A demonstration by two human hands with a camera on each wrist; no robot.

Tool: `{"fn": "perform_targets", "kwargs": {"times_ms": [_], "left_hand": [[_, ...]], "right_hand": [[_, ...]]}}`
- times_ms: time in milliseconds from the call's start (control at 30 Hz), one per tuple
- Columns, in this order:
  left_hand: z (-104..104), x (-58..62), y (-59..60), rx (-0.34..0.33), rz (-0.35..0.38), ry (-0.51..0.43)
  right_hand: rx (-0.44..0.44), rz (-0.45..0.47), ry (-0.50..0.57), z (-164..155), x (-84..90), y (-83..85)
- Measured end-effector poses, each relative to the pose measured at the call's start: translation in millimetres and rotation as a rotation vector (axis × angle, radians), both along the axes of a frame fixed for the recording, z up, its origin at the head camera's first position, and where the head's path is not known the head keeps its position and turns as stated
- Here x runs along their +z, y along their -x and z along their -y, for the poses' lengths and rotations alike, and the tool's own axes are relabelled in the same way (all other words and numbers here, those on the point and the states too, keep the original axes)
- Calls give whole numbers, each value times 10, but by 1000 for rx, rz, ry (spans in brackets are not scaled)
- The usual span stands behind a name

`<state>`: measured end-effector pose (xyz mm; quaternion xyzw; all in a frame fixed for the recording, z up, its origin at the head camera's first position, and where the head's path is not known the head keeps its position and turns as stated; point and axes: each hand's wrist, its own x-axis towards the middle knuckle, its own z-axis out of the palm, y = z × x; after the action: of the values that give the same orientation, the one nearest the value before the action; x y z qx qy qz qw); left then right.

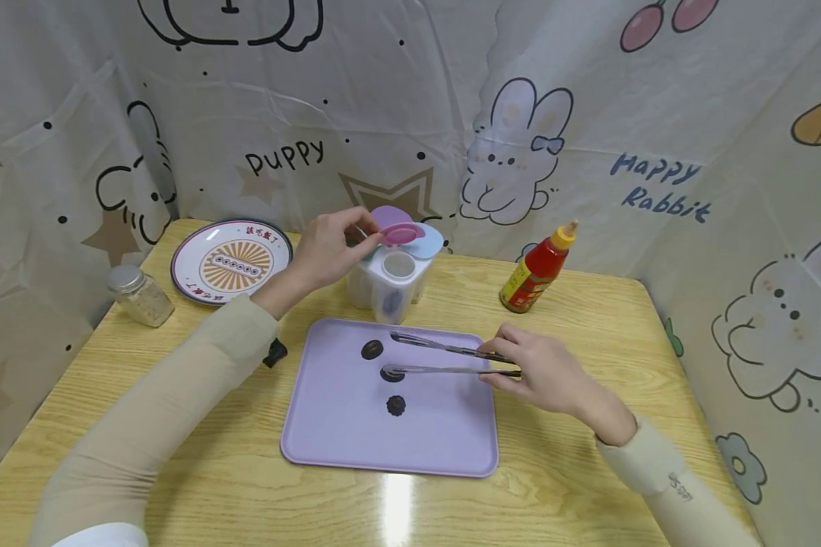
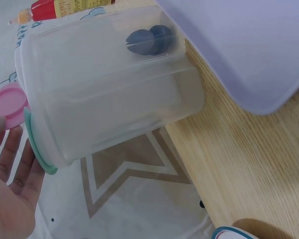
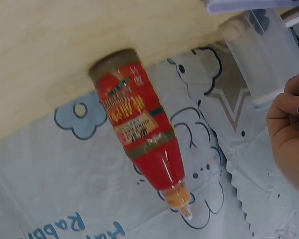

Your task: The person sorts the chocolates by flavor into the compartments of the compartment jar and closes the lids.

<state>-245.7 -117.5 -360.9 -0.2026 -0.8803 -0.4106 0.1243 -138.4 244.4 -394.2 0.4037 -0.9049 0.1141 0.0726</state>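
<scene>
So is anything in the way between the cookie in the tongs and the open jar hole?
Nothing visible. The tongs pinch a cookie on the tray; the jar stands just behind, its pink lid lifted by the left hand.

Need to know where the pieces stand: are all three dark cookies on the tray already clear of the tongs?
No: the tongs have one tip around the middle cookie on the tray; the right hand holds them.
</scene>
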Motion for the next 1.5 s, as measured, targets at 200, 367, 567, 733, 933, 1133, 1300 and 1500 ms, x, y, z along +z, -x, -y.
{"fn": "perform_targets", "kwargs": {"times_ms": [200,367,567,733,933,1133,1300,1500], "left_hand": [[-9,-2,-4,-3,5,-1],[-15,-8,3,-5,3,-1],[-23,-12,8,-8,-3,4],[-28,-10,4,-6,-3,4],[-27,-11,4,-9,-5,-2],[-17,-6,-6,-5,-6,-7],[-6,-12,-7,1,-1,-2],[-4,-1,-13,-3,2,-7]], "right_hand": [[-10,67,-4,-14,-205,-32],[-14,119,-12,-18,-326,-41],[-14,147,-8,-12,-398,-45],[-8,168,4,-8,-416,-39],[5,171,14,-13,-426,-28],[16,145,28,-19,-445,-20],[23,117,39,-24,-476,-17],[31,94,54,-29,-494,-21]]}}
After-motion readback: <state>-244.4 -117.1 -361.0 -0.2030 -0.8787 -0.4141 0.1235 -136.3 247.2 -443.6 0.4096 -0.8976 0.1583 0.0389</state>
